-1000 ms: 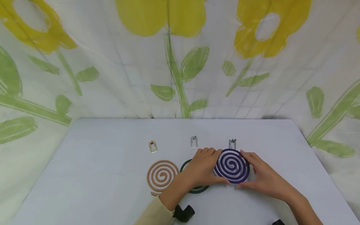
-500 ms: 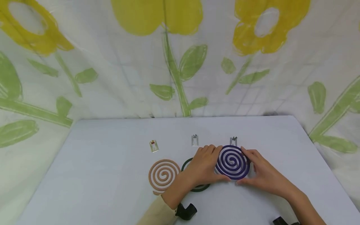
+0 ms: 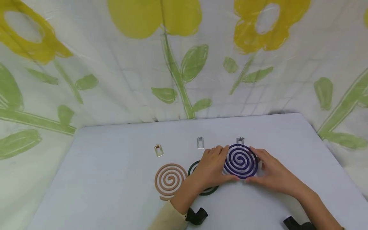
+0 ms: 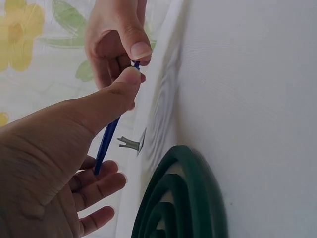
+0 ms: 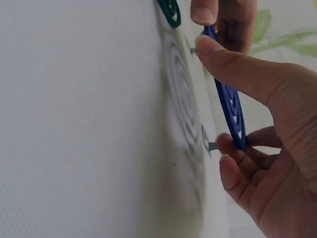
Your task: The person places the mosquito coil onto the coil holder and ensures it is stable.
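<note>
A dark blue mosquito coil (image 3: pixel 241 158) is held flat between both hands, raised off the table; its shadow shows below it in the right wrist view. My left hand (image 3: pixel 212 169) pinches its left rim between thumb and fingers. On the opposite rim, the right hand (image 3: pixel 273 172) grips with thumb and fingers. From the left wrist the blue coil (image 4: pixel 106 144) appears edge-on. Under the left wrist lies a green coil (image 3: pixel 210 191), partly hidden. A tan coil (image 3: pixel 171 180) lies left of it, its right edge behind the forearm.
Three small metal coil stands lie in a row behind the coils: a gold-toned stand (image 3: pixel 159 150), a silver stand (image 3: pixel 200 142) and another silver stand (image 3: pixel 240 140), partly covered by the blue coil. Black wrist mounts show on the left wrist (image 3: pixel 196 216) and right wrist (image 3: pixel 299 223).
The view has tilted and shifted slightly. Both hands keep the same hold on the blue coil, which sits slightly higher and further right in the picture.
</note>
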### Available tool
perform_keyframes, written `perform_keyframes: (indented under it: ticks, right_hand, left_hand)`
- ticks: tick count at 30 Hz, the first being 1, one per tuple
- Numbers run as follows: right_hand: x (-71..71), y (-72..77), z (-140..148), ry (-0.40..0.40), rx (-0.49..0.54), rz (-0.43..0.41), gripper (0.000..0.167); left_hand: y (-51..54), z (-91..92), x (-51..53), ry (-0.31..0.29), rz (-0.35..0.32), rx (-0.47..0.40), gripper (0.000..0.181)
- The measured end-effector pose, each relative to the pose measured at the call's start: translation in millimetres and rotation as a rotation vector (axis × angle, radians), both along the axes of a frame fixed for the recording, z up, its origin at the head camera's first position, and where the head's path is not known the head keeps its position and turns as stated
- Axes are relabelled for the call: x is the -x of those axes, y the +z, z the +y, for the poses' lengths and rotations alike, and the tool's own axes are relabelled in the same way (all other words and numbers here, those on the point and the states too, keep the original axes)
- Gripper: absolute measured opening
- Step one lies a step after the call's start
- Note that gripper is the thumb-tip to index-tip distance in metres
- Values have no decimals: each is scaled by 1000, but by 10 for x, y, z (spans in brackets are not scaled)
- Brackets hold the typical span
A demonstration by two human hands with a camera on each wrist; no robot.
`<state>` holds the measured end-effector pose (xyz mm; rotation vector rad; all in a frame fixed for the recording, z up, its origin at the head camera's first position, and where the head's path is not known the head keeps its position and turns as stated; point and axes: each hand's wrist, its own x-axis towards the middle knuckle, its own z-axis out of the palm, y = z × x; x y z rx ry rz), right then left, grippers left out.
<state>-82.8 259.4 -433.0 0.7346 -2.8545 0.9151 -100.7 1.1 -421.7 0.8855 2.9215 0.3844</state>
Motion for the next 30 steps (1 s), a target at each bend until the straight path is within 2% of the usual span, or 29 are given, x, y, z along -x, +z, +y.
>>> perform_keyframes:
  ticks: [5,9,20,30]
  right_hand:
    - [43,24,-7,-16,-7,-29,106]
    - [57,39,-33,-30,-4,-47,107]
    - [132,114,-18,-25,37,-20,103]
    - [200,217,-10,-57,8,-108,102]
  left_hand:
    - [40,22,6,37,3,-8,103]
    - [67,13,44,31,-10,-12,103]
    - [110,7,125,41,-109,-133,100]
    - [166,12,202,59,-143,-153,100]
